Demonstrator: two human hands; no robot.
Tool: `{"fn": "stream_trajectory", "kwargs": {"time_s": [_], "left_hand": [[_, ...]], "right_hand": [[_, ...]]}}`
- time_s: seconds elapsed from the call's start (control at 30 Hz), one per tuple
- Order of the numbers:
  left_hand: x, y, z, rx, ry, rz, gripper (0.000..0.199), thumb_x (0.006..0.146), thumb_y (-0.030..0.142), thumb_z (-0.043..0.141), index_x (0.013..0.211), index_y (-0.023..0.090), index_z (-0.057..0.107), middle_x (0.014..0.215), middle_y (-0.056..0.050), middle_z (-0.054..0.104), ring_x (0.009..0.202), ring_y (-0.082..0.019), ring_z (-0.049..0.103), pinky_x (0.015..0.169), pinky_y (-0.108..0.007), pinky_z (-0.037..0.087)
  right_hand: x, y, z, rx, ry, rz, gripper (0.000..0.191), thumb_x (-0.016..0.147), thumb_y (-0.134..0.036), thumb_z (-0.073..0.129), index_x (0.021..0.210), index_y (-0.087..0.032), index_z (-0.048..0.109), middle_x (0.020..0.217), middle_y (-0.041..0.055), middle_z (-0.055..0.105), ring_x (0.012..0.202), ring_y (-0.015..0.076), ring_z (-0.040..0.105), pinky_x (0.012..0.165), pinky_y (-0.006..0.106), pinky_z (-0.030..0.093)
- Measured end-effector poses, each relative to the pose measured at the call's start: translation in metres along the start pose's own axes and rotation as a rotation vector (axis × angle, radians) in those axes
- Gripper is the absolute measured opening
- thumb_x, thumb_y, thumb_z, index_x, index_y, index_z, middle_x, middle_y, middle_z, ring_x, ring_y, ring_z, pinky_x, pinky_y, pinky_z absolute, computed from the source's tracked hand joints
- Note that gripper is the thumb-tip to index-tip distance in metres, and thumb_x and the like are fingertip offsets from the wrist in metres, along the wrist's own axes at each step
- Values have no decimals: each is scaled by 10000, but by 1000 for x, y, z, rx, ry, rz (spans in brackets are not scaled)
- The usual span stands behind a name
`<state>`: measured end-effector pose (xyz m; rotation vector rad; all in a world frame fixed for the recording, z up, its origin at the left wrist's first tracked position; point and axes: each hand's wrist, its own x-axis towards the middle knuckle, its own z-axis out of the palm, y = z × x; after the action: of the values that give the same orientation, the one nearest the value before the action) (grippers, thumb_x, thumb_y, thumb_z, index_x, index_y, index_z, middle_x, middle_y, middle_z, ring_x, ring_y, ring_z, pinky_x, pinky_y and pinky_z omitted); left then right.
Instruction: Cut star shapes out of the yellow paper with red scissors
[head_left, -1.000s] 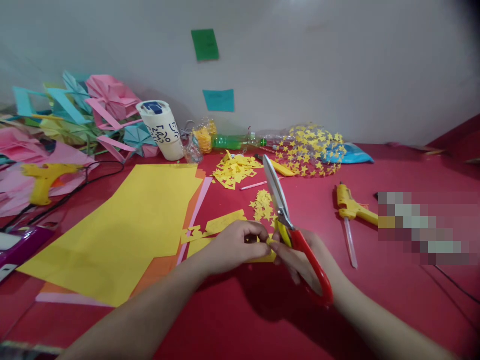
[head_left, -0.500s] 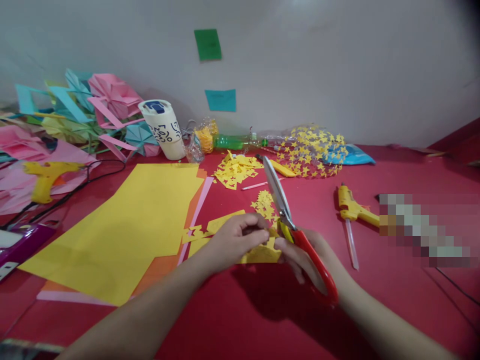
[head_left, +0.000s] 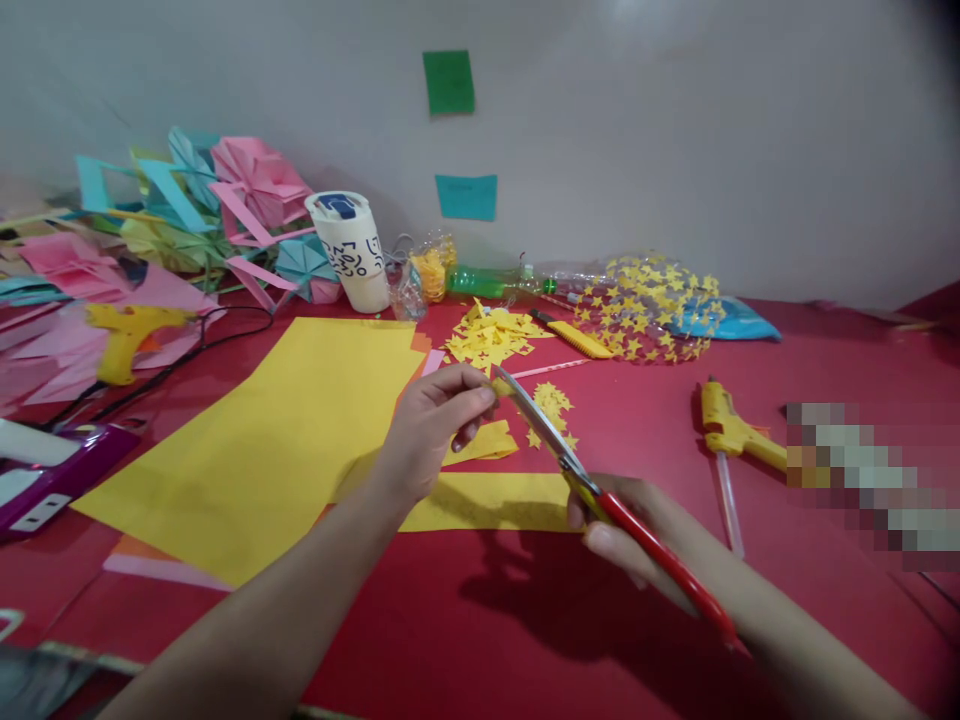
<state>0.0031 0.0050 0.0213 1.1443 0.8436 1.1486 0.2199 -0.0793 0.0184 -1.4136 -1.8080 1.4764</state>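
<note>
My left hand (head_left: 439,425) is closed, pinching a small piece of yellow paper (head_left: 505,386) between thumb and fingers. In my right hand (head_left: 637,525) is a pair of red-handled scissors (head_left: 536,418), its blades pointing up and left. The blade tips are at the small piece; whether they touch it I cannot tell. Below the hands lie a long yellow paper strip (head_left: 495,503) and a folded yellow strip (head_left: 491,441). Just beyond the blades is a little pile of yellow paper stars (head_left: 553,402).
Large yellow sheets (head_left: 262,440) lie left, over orange and pink paper. Yellow scraps (head_left: 487,335), a utility knife (head_left: 581,340) and a star-covered clear plastic piece (head_left: 652,305) are behind. Glue guns (head_left: 720,415) lie either side. A white tumbler (head_left: 352,255) stands near the wall.
My left hand has moved up and away from my right hand, carrying the small yellow piece. The scissors have tilted left, their tips now at that piece. The view has shifted slightly.
</note>
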Motion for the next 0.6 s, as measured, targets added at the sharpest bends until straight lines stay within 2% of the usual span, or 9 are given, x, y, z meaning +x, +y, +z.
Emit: {"fn": "stream_trajectory", "kwargs": {"time_s": [0.2, 0.4, 0.6], "left_hand": [[1, 2, -1, 0, 52, 10, 68, 744, 207, 647, 698, 158, 637, 559, 43, 538, 436, -29, 407, 391, -143, 276], [1, 3, -2, 36, 57, 25, 70, 742, 222, 654, 703, 165, 643, 573, 39, 544, 450, -36, 406, 398, -151, 277], [1, 3, -1, 38, 126, 25, 109, 734, 221, 643, 649, 169, 599, 566, 42, 532, 445, -42, 401, 392, -161, 267]], "right_hand": [[0, 0, -1, 10, -20, -2, 590, 802, -757, 504, 812, -167, 526, 644, -25, 436, 497, 102, 415, 423, 196, 336], [-1, -1, -1, 22, -34, -13, 550, 809, -727, 535, 802, -178, 506, 633, -38, 425, 482, 94, 409, 416, 192, 327], [1, -2, 0, 5, -42, 42, 569, 792, -753, 528, 787, -185, 486, 624, -43, 412, 467, 89, 396, 408, 190, 315]]}}
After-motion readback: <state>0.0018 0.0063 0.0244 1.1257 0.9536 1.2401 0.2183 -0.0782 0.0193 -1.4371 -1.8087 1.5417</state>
